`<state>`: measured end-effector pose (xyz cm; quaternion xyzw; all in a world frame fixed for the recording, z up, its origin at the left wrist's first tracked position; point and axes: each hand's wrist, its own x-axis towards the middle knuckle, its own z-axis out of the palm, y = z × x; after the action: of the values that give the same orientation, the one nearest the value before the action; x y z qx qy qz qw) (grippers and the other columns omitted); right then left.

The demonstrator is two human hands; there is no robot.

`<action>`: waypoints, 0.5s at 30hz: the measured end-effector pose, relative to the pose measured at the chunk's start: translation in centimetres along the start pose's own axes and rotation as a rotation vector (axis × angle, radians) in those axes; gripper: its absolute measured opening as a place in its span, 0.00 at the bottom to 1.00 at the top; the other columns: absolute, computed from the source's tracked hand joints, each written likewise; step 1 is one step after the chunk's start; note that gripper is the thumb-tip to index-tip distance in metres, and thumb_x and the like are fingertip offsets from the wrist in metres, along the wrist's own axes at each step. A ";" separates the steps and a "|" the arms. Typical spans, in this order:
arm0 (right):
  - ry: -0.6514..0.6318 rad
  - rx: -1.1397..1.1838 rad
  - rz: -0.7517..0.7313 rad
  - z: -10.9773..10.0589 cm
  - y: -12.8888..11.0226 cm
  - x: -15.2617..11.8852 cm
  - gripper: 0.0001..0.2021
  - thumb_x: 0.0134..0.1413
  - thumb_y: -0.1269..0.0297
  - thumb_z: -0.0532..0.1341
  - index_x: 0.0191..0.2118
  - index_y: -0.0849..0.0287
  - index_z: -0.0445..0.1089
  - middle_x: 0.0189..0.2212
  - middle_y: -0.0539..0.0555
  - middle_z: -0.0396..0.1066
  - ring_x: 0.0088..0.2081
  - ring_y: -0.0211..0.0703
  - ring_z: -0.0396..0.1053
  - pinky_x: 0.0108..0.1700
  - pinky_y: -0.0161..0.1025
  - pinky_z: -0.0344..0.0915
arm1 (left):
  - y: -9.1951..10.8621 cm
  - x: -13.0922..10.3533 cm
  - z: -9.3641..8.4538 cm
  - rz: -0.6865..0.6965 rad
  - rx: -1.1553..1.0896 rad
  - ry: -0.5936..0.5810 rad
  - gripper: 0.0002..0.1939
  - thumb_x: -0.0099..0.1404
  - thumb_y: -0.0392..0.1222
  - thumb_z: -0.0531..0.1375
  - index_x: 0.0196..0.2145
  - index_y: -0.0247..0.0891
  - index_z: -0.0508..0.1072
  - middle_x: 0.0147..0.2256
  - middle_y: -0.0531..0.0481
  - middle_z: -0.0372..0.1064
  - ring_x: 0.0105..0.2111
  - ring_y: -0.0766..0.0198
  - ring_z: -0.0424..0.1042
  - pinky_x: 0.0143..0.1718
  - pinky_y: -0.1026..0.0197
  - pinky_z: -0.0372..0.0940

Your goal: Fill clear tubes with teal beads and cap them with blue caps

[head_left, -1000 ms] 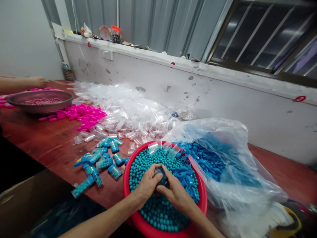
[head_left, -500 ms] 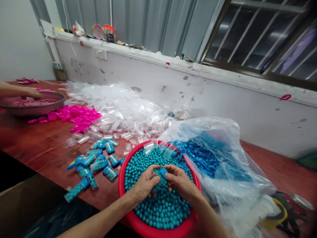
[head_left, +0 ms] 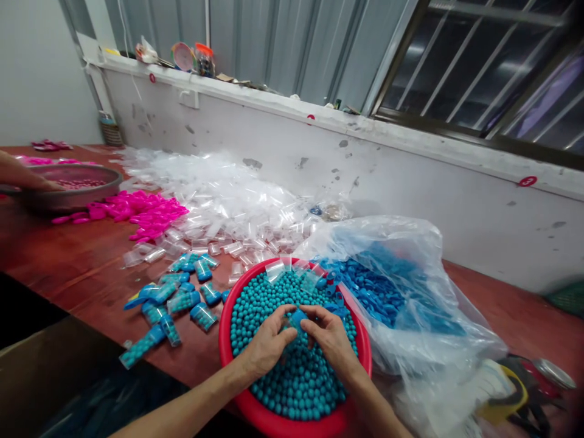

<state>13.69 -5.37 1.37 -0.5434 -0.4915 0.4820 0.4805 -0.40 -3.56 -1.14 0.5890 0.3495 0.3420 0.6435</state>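
Over a red basin (head_left: 227, 304) full of teal beads (head_left: 296, 389), my two hands meet with fingertips close together. My left hand (head_left: 269, 340) is closed around a small clear plastic tube, mostly hidden by the fingers. My right hand (head_left: 331, 337) pinches a blue cap (head_left: 297, 317) at the tube's end; whether it is fully seated I cannot tell. Two clear tubes (head_left: 275, 271) and several blue caps (head_left: 335, 301) lie on the beads at the basin's far side. Left of the basin lie several bead-filled tubes with blue caps (head_left: 183, 301).
A big heap of clear tubes (head_left: 219, 188) spreads along the wall. Pink caps (head_left: 155, 213) lie beside a grey bowl (head_left: 98, 191), where another person's hand (head_left: 22, 173) rests. An open plastic bag (head_left: 429, 243) of blue caps stands right of my basin.
My hands have drawn slightly closer, the right fingers now bearing on the blue cap against the tube. The other person's hand has moved left and down to the bowl's near rim.
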 end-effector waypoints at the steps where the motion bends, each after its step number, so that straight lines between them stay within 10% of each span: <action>1: 0.009 0.006 0.011 0.1 -0.1 0.0 0.12 0.40 0.63 0.62 0.34 0.61 0.70 0.20 0.45 0.63 0.15 0.29 0.56 0.16 0.30 0.56 | 0.0 0.0 0.0 0.023 0.018 0.004 0.19 0.56 0.39 0.53 0.47 0.38 0.60 0.27 0.56 0.60 0.20 0.73 0.57 0.19 0.69 0.56; 15: 0.047 0.086 0.049 0.3 0.3 0.1 0.18 0.36 0.58 0.65 0.36 0.61 0.70 0.18 0.43 0.61 0.14 0.28 0.54 0.15 0.29 0.54 | 0.3 0.1 -0.1 -0.033 -0.021 0.016 0.20 0.55 0.40 0.53 0.47 0.38 0.60 0.25 0.57 0.58 0.19 0.73 0.56 0.16 0.71 0.54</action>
<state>13.42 -5.27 1.08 -0.5453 -0.4456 0.5012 0.5028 -0.41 -3.43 -0.81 0.5736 0.3605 0.3398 0.6524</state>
